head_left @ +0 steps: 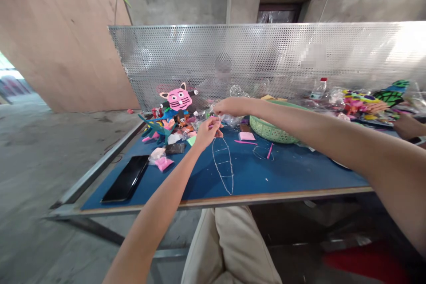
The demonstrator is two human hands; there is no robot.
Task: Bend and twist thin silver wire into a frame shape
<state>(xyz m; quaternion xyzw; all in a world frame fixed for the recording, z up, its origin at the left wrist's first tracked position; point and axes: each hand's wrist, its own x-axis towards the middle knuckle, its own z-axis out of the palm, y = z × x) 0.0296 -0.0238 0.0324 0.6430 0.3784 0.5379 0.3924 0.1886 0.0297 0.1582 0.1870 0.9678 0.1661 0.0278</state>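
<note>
A long leaf-shaped wire frame (218,169) with several thin crosspieces hangs point-down over the blue tabletop. My left hand (209,130) is closed round its upper end, fingers pinched together. Just above, my right hand (229,106) has its fingers closed at the wire's top end, close to the left fingertips; the exact grip is partly hidden. To the right of the frame lie a second small wire shape (258,154) and a pink stick tool (270,151). Another thin pink stick (245,142) rests beside a pink clay block (246,136).
A black phone (125,178) lies at the table's left. Behind it are pink clay packets (163,163) and a pink cat-faced figure (179,99). A green basket (273,129) stands under my right forearm. Perforated metal panel (199,53) borders the back. Another person's hand (408,126) is far right.
</note>
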